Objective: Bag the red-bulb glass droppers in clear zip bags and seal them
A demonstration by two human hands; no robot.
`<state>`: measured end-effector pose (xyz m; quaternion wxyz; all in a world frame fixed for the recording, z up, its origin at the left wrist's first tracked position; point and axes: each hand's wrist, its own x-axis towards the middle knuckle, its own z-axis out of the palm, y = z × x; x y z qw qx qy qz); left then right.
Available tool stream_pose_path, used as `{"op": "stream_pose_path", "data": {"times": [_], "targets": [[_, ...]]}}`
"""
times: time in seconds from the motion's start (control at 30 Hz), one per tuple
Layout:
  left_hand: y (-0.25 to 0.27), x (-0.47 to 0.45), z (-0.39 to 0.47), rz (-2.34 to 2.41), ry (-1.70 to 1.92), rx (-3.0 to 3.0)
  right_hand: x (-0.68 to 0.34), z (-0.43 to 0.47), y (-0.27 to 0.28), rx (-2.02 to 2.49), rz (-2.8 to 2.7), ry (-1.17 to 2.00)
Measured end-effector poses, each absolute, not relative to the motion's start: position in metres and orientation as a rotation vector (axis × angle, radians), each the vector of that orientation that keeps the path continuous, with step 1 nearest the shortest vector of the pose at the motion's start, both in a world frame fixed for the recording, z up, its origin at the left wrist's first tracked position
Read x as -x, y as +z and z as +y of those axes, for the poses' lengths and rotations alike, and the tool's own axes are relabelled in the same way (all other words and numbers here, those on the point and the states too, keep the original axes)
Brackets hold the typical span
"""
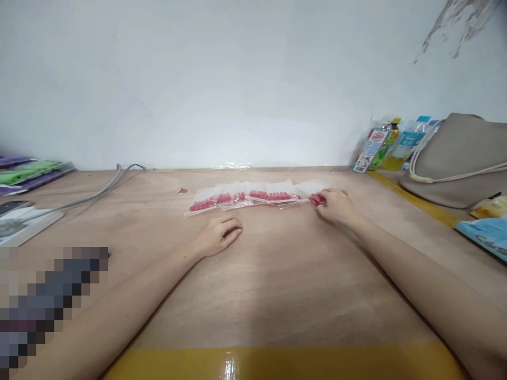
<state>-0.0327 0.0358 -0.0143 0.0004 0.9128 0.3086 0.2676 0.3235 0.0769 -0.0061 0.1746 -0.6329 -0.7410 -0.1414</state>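
Note:
Small clear zip-lock bags (pixel 237 198) lie in an overlapping row on the wooden table, and each shows small red pieces inside. My right hand (pixel 336 205) is at the right end of the row, its fingers closed on the edge of the last zip-lock bag (pixel 312 187). Part of that bag's red contents is hidden under the fingers. My left hand (pixel 221 235) rests on the table just in front of the row's left half, apart from the bags. Its fingers are curled in toward the thumb, and nothing shows in them.
At the back right stand a carton (pixel 371 150) and bottles (pixel 407 142), beside a grey-beige bag (pixel 455 158) with a cord. A blue packet (pixel 483 237) lies at the right. Grey cables (pixel 91 196), a phone (pixel 15 207) and green and purple packs (pixel 31 171) are on the left.

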Motion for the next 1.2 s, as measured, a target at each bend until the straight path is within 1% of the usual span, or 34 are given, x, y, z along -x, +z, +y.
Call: {"op": "stream_pose_path", "data": {"times": [0.13, 0.3, 0.37, 0.5, 0.63, 0.73, 0.93, 1.0, 1.2], "targets": [[-0.014, 0.033, 0.036, 0.963, 0.829, -2.869, -0.328, 0.078, -0.014, 1.682, -2.059, -0.426], [-0.014, 0.033, 0.036, 0.969, 0.828, -2.875, -0.321, 0.069, -0.003, 1.552, -1.708, -0.662], [-0.014, 0.033, 0.036, 0.969, 0.819, -2.88, -0.309, 0.059, 0.006, 1.467, -1.662, -0.711], [-0.014, 0.033, 0.035, 0.969, 0.852, -2.909, -0.273, 0.031, 0.014, 1.184, -1.856, -0.74], [-0.013, 0.031, 0.032, 1.05, 1.025, -2.917, -0.235, 0.009, 0.001, 0.772, -2.157, -0.784], [-0.013, 0.025, 0.027, 1.016, 1.098, -2.896, -0.214, 0.006, -0.01, 0.642, -2.327, -0.726], [-0.019, 0.008, 0.019, 0.778, 1.087, -2.892, -0.211, 0.015, -0.017, 0.603, -2.381, -0.287], [-0.022, 0.008, 0.019, 0.729, 1.099, -2.923, -0.223, 0.017, -0.018, 0.64, -2.359, -0.271], [-0.022, 0.012, 0.023, 0.656, 1.102, -3.065, -0.25, 0.021, -0.022, 0.753, -2.335, -0.403]]}}
